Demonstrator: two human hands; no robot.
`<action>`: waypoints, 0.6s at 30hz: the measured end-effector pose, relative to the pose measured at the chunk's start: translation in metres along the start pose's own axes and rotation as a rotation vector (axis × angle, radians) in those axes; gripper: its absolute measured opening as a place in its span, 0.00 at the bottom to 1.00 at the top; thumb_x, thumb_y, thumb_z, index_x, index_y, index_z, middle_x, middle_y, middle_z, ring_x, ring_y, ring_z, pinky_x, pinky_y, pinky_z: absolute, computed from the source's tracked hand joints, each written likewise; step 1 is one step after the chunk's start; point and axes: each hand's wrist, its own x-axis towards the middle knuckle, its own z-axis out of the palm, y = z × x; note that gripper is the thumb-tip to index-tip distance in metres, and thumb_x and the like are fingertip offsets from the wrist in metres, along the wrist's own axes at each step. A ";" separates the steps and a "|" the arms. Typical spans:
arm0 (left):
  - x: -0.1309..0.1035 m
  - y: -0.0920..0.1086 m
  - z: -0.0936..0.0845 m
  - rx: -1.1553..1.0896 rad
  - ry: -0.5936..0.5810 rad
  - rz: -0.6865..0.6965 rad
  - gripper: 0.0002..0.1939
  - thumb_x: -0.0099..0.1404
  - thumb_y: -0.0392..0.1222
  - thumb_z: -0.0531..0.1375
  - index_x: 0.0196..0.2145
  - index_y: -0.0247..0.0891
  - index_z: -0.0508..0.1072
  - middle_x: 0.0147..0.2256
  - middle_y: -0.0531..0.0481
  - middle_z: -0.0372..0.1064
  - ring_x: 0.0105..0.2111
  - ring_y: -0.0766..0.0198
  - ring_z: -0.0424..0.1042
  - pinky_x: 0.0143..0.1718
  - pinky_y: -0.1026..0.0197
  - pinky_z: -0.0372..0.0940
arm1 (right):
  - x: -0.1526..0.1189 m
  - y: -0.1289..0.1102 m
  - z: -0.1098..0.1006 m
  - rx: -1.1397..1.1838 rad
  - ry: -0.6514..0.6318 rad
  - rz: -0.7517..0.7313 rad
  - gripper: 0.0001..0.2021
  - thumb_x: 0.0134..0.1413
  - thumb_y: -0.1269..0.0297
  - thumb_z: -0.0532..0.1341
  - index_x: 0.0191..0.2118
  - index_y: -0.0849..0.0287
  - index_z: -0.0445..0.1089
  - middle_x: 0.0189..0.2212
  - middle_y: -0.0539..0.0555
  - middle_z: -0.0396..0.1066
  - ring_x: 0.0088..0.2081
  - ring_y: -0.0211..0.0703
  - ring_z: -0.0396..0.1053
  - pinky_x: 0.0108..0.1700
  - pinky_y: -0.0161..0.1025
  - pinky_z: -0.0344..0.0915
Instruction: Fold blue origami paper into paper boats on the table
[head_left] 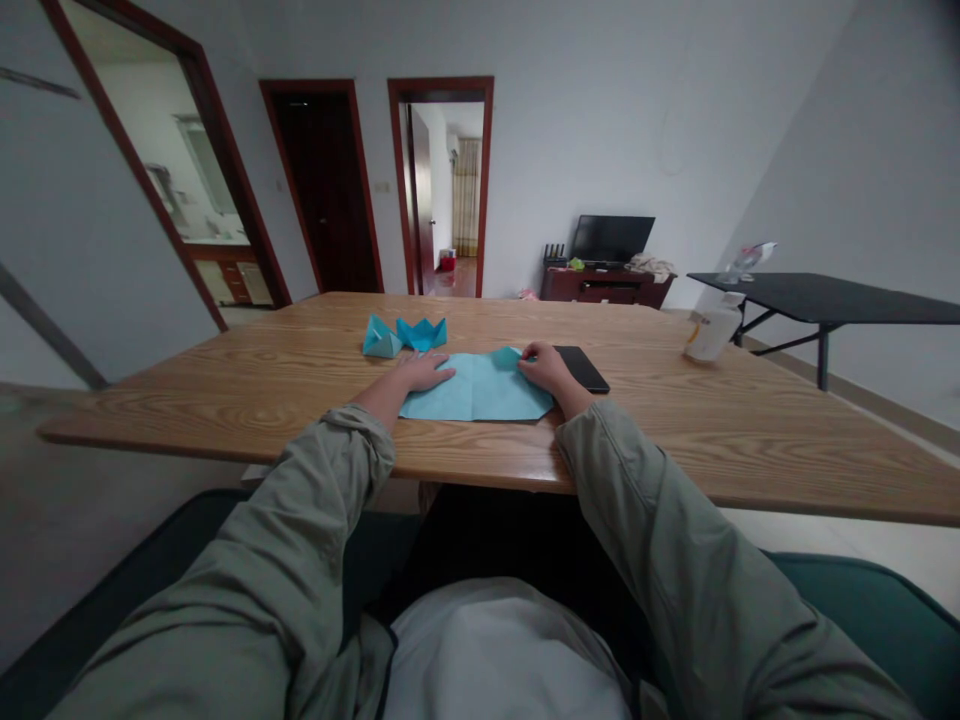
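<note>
A light blue sheet of paper (474, 388) lies on the wooden table, with a crease down its middle. My left hand (426, 371) rests flat on the sheet's left part, fingers stretched out. At the upper right, my right hand (543, 366) has its fingers pinched on the sheet's corner, which is lifted and bent over. Beyond my left hand stand two folded paper shapes, a lighter blue one (382, 338) and a brighter blue one (422, 335).
Beside my right hand lies a flat black object (583, 369). A whitish pump bottle (711, 330) stands on the right of the wooden table (300, 400). Past it is a black folding table (832, 295). A television (613, 239) sits on a cabinet at the back wall.
</note>
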 end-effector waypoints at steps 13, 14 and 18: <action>0.002 -0.002 0.002 0.011 0.024 0.007 0.40 0.62 0.72 0.40 0.67 0.53 0.51 0.69 0.48 0.40 0.67 0.40 0.43 0.63 0.39 0.41 | 0.001 -0.002 -0.002 -0.007 -0.002 -0.023 0.18 0.51 0.64 0.60 0.47 0.62 0.77 0.42 0.57 0.77 0.43 0.46 0.74 0.48 0.36 0.66; 0.002 -0.002 0.002 0.009 0.023 0.010 0.40 0.62 0.72 0.40 0.67 0.52 0.51 0.69 0.48 0.40 0.67 0.41 0.43 0.63 0.39 0.41 | 0.001 -0.002 -0.003 -0.038 -0.004 -0.018 0.19 0.51 0.63 0.60 0.48 0.62 0.76 0.43 0.57 0.77 0.44 0.46 0.74 0.49 0.36 0.65; 0.003 -0.002 0.002 0.011 0.019 0.018 0.41 0.62 0.72 0.39 0.67 0.51 0.51 0.69 0.46 0.40 0.67 0.42 0.44 0.63 0.40 0.42 | -0.002 -0.005 -0.007 -0.257 -0.026 0.038 0.22 0.53 0.59 0.59 0.53 0.62 0.73 0.49 0.61 0.74 0.51 0.50 0.69 0.53 0.39 0.61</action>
